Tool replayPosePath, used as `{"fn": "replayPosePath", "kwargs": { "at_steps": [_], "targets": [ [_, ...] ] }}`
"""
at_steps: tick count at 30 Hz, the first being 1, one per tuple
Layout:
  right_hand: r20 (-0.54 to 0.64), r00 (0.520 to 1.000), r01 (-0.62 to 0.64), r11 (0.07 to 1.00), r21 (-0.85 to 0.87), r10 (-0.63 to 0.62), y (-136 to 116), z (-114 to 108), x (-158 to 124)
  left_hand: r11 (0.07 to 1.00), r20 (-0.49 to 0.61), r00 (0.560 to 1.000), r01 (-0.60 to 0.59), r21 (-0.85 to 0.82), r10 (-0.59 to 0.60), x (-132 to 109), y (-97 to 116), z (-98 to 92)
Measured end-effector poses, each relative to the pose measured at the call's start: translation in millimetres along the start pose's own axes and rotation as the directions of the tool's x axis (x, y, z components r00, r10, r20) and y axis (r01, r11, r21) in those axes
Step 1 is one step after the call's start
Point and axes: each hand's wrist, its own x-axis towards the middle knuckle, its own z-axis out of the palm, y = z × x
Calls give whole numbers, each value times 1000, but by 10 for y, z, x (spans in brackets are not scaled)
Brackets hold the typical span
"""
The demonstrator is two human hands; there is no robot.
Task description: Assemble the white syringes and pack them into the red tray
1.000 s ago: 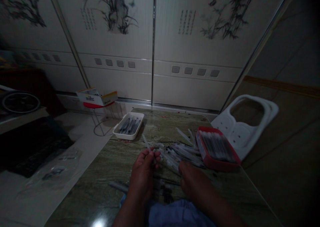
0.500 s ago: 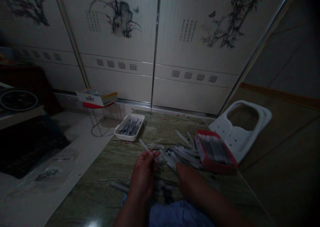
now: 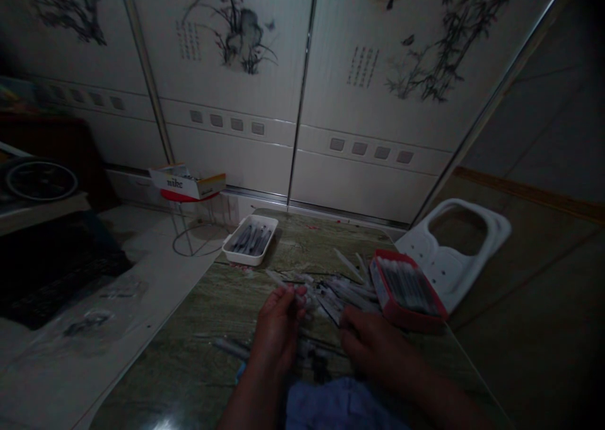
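Observation:
My left hand (image 3: 280, 319) is closed with fingers pinched round a pale, see-through pen barrel (image 3: 274, 277), whose end sticks out up and to the left. My right hand (image 3: 366, 335) is closed at the near edge of a loose pile of clear pen parts (image 3: 350, 289). From its fingers a thin dark rod, like a pen refill (image 3: 329, 312), points up and to the left. The dim light blurs the fingertips. Closer to my body, below the hands, lie dark thin pieces (image 3: 314, 357) and a greyish bundle of sticks (image 3: 231, 347).
A white tray (image 3: 227, 251) of pens stands at the table's (image 3: 198, 316) far left. On the right is a red box (image 3: 390, 304) packed with pens, beside a white chair (image 3: 494, 228). Beyond the table, a carton (image 3: 163, 181) rests on a red stool (image 3: 179, 196). Sliding doors (image 3: 359, 178) close off the back.
The view has shifted slightly. My right hand has drawn a little back and right from the pile, with the thin dark rod now showing. My left hand keeps its pinch on the pen barrel.

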Motion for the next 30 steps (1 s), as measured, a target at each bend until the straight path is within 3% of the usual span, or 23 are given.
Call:
{"fn": "replayPosePath", "kwargs": {
  "at_steps": [6, 17, 24, 30],
  "targets": [
    [48, 998, 41, 999, 18, -42, -62, -30, -10, 1000, -1, 1000, 2, -29, -2, -8, 17, -2],
    [21, 998, 60, 998, -1, -60, -94, -46, 123, 998, 53, 998, 43, -45, -40, -17, 0, -5],
    [-37, 999, 22, 946, 324, -10, -114, -29, 275, 997, 96, 994, 49, -62, -43, -50, 3, 9],
    [-103, 987, -46, 843, 535, 120, -247, -45, 397, 985, 191, 972, 153, -75, -137, -110, 3, 52]
  ]
}}
